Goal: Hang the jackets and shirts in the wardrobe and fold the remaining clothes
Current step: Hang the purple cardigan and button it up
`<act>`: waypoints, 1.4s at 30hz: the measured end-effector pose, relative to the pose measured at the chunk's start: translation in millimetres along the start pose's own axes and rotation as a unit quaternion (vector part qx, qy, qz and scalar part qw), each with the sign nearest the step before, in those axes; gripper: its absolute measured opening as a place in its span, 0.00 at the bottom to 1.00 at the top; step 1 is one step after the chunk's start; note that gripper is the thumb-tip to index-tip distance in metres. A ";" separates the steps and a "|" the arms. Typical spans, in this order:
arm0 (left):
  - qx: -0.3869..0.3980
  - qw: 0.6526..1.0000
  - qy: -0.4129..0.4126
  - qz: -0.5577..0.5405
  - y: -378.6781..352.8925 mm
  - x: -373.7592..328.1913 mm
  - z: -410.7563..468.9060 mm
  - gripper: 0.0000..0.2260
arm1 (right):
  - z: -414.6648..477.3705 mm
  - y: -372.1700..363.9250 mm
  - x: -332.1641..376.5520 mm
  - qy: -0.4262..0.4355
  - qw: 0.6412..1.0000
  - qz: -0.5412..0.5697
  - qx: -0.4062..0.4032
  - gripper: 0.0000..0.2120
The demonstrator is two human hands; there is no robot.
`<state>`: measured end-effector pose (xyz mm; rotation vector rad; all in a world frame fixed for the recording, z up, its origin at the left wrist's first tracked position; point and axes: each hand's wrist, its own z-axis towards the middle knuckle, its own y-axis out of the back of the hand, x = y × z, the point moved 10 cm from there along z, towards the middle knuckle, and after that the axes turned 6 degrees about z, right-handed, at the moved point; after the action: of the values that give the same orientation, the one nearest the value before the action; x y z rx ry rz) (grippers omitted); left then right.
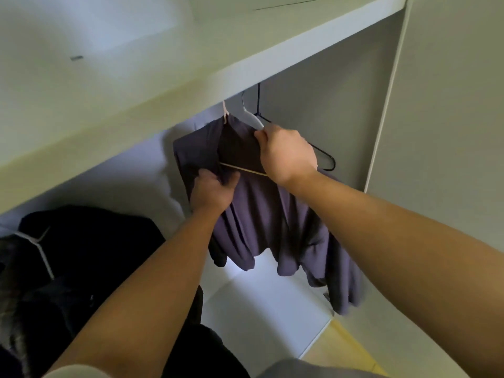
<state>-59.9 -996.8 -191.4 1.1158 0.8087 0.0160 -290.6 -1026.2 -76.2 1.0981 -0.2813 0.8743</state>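
In the wardrobe (327,118), one purple shirt (261,214), three hangers (324,156), left hand (211,190) and right hand (286,154) both tight on its cloth.

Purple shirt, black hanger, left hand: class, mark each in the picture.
purple shirt (261,214): head view, hanging front fabric.
black hanger (333,163): head view, bare lower corner.
left hand (211,190): head view, back of the hand.
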 end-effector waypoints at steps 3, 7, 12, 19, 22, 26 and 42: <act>0.018 1.000 0.015 0.018 -8.9 13.3 16.3 0.34 | 16.3 -5.1 2.0 0.004 1.000 -0.001 -0.009 0.17; 0.032 0.998 0.019 0.043 -19.1 21.3 35.5 0.33 | 31.7 -18.2 2.2 0.009 1.000 -0.009 -0.006 0.18; 0.057 0.995 0.021 0.081 -33.8 36.9 55.1 0.30 | 36.0 -43.3 -10.8 -0.008 0.999 -0.030 0.025 0.18; 0.099 0.990 -0.017 0.099 -59.8 50.8 65.6 0.28 | 37.7 -52.5 -22.5 -0.014 0.999 -0.039 0.035 0.18; 0.123 0.984 -0.044 0.121 -70.7 52.4 68.0 0.24 | 37.0 -53.4 -24.9 -0.007 0.999 -0.030 0.039 0.17; 0.147 0.970 -0.089 0.172 -83.4 51.9 68.8 0.21 | 34.2 -55.7 -25.8 0.015 0.999 -0.026 0.044 0.16; 0.167 0.950 -0.060 0.256 -108.6 96.2 57.9 0.23 | -37.9 -31.8 -49.5 0.025 0.992 -0.048 -0.113 0.13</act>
<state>2.8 -1055.4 -321.9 1.6114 0.4012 0.2511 -307.1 -1022.5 -144.1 0.8704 -0.2756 0.7634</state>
